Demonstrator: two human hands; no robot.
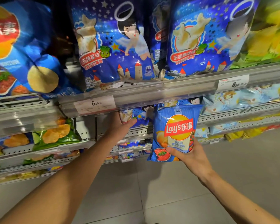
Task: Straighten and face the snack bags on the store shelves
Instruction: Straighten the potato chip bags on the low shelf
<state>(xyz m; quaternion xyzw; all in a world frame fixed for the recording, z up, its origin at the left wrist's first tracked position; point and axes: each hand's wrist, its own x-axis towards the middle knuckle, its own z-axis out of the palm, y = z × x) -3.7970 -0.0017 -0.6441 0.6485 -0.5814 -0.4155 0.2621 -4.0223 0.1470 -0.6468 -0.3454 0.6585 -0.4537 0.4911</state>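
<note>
While the right hand (187, 153) grips an upright light-blue Lay's bag (174, 131) by its lower edge before the shelf rail (152, 92), the left hand (120, 125) pinches a dark-blue angel-print bag (137, 117) beneath it; matching angel bags (113, 42) stand above.

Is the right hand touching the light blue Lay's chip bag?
Touching: in the head view, the right hand grips the light blue Lay's chip bag at its bottom.
</note>
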